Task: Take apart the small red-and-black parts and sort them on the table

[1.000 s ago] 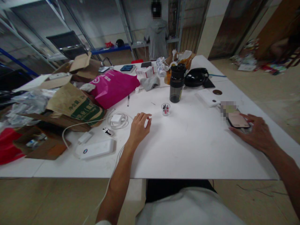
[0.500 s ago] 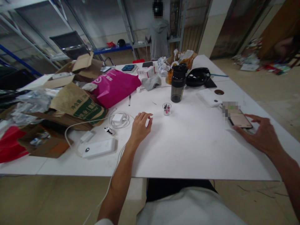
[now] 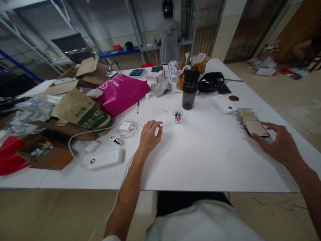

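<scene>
My left hand (image 3: 150,135) rests on the white table with its fingers curled and a gap between thumb and index finger; nothing shows in it. A small clear cup (image 3: 178,117) with several dark and red slim items in it stands a little beyond, to its right. At the right, my right hand (image 3: 279,142) has thumb and forefinger at the edges of a smartphone (image 3: 258,130). The phone lies low over the table, its far part blurred out; whether it touches the table I cannot tell. A white power bank (image 3: 105,159) and a coiled white charger cable (image 3: 127,128) lie left of my left hand.
A dark water bottle (image 3: 189,89) stands behind the cup. A pink bag (image 3: 122,92), a brown paper bag (image 3: 80,110) and cardboard boxes (image 3: 47,154) crowd the left side. Beyond the phone lies a white box (image 3: 223,103). A person in grey (image 3: 169,40) stands at the back.
</scene>
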Tool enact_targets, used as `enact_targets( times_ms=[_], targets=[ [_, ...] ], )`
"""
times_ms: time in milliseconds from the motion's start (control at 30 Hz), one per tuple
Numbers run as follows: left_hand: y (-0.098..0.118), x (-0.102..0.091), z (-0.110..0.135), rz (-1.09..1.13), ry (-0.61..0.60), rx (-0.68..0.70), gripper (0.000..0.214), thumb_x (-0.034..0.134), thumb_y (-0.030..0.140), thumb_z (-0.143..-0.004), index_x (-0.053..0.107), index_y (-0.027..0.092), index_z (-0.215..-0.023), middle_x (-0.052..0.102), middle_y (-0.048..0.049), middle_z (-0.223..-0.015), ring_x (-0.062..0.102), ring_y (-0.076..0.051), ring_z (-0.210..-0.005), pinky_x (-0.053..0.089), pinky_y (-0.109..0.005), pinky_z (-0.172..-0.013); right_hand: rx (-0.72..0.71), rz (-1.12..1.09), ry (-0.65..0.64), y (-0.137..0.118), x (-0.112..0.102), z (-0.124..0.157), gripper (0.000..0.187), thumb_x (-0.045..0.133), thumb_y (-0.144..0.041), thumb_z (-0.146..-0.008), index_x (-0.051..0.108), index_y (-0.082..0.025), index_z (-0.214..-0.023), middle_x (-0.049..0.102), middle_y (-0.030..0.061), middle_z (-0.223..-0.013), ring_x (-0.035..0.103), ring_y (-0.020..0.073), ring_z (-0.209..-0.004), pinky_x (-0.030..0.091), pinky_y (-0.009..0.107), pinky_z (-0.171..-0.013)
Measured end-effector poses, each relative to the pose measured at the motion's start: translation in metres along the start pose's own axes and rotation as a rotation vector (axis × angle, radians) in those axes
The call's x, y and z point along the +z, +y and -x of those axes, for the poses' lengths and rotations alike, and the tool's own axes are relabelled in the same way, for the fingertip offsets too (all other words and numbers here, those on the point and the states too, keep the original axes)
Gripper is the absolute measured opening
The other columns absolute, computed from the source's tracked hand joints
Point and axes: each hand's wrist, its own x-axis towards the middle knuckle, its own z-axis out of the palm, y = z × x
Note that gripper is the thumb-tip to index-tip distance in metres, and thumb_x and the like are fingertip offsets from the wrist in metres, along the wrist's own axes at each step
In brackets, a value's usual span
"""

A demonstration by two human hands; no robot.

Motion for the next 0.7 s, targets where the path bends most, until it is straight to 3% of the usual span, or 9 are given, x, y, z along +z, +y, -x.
enact_targets(
  times_ms=[433,700],
  targets=[
    [-0.0004,0.0003,0.0000,0.009,-0.012,-0.003,0.017,0.064,0.020,-0.116,0.075,0.024,-0.129,0.080,-0.0095,-0.111,0.073,-0.028,-0.102,0.057,-0.046,-0.097,0.076,0.024,-0.022,-0.0009,-0.0007,0.0000,0.087,0.074,-0.086,-0.087,0.065,-0.022,-0.146,0.075,0.0265,-0.155,0.076,0.0506,-0.131,0.060,0.067,-0.112],
    [-0.0007,-0.0001,0.0005,-0.001,0.000,0.019,0.017,0.065,0.019,-0.116,0.074,0.023,-0.129,0.079,-0.0089,-0.110,0.073,-0.028,-0.103,0.057,-0.045,-0.097,-0.032,0.036,0.059,-0.0010,-0.0005,0.0037,0.076,0.071,-0.084,-0.095,0.066,-0.025,-0.142,0.081,0.0224,-0.151,0.080,0.0493,-0.131,0.062,0.066,-0.114]
  ],
)
